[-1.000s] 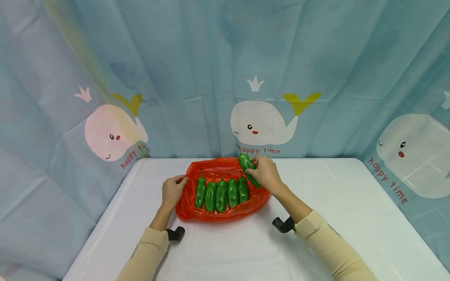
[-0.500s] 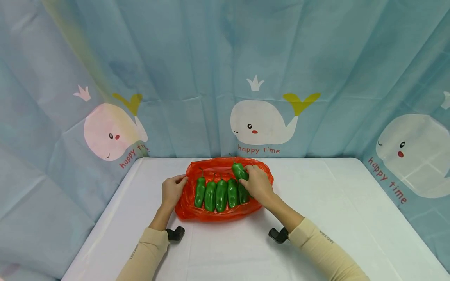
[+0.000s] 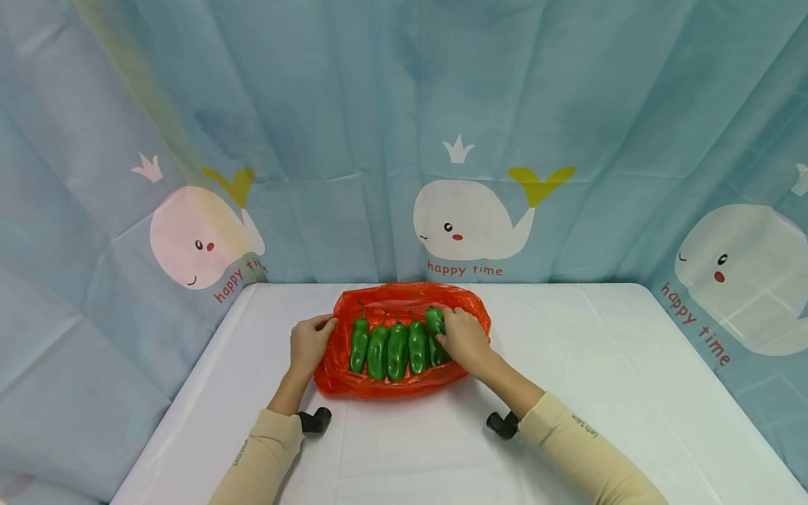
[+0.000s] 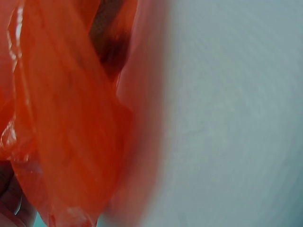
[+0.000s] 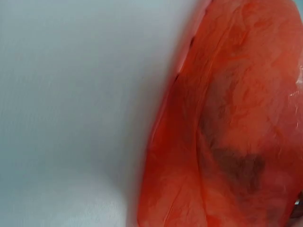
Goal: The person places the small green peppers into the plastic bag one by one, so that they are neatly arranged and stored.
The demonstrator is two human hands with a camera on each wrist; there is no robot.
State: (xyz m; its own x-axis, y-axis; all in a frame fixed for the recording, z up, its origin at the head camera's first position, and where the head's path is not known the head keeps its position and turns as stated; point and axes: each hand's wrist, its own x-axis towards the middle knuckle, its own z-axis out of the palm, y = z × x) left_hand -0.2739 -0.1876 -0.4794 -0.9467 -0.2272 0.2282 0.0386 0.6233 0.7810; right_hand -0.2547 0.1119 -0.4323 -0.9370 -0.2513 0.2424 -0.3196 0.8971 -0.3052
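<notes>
A red plastic bag [image 3: 404, 387] lies spread with its mouth up in the head view. Several green peppers [image 3: 398, 351] stand side by side in a row inside it. My right hand [image 3: 466, 338] grips another green pepper [image 3: 434, 320] by its side, down in the bag at the right end of the row. It overlaps the rightmost pepper there, and my fingers hide part of it. At the left rim, my left hand [image 3: 308, 344] pinches the bag's edge between thumb and fingers. Both wrist views are mostly filled by the red film [image 4: 75, 118] and the table.
The bag sits near the back edge of a white table [image 3: 568, 337]. A blue curtain [image 3: 353, 140] with printed whales hangs behind it and along both sides. A black wrist mount [image 3: 315, 421] shows at each cuff.
My right hand has brought its pepper from above the bag's right rim leftward and down into the bag, beside the others. My left hand has stayed at the left rim.
</notes>
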